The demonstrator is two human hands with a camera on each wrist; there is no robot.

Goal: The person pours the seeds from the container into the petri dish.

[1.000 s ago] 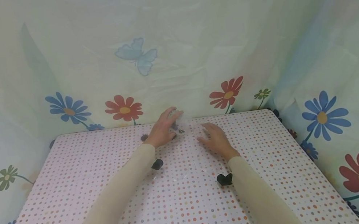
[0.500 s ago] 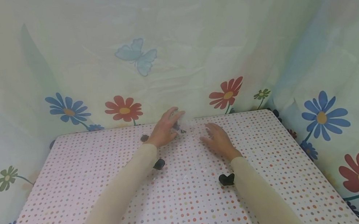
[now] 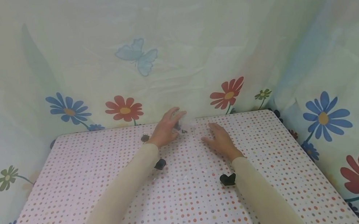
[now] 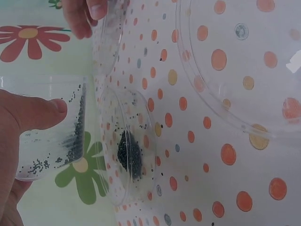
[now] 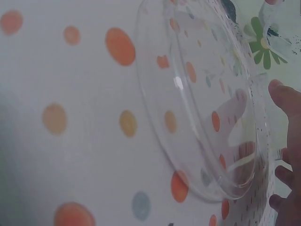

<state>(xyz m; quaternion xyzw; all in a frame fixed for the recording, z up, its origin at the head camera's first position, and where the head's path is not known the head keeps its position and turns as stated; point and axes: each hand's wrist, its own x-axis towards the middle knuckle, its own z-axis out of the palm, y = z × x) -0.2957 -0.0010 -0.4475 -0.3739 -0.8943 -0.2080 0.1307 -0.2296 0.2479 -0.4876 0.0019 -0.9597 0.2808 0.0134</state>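
My left hand [image 3: 165, 130] grips a clear plastic cup [image 4: 47, 136], with the thumb [image 4: 44, 113] pressed along its wall. Dark granules lie along the cup's lower edge and cling inside it. Beside the cup, a shallow clear dish [image 4: 148, 136] holds a small pile of dark granules [image 4: 129, 153]. The right hand [image 3: 220, 140] reaches over the table with its fingers spread loosely and nothing in them. In the right wrist view its thumb and fingertips [image 5: 283, 174] are just past the rim of a large clear dish [image 5: 176, 120].
The table [image 3: 109, 192] has a dotted white cover with a few stray granules. Another clear dish [image 4: 113, 42] lies near the right hand. Flowered cloth [image 3: 173, 54] hangs behind the table and at its sides. Black objects [image 3: 228, 179] show beside both sleeves.
The right hand has drifted a little to the right, away from the left one. My left hand has shifted slightly right, still gripping the cup.
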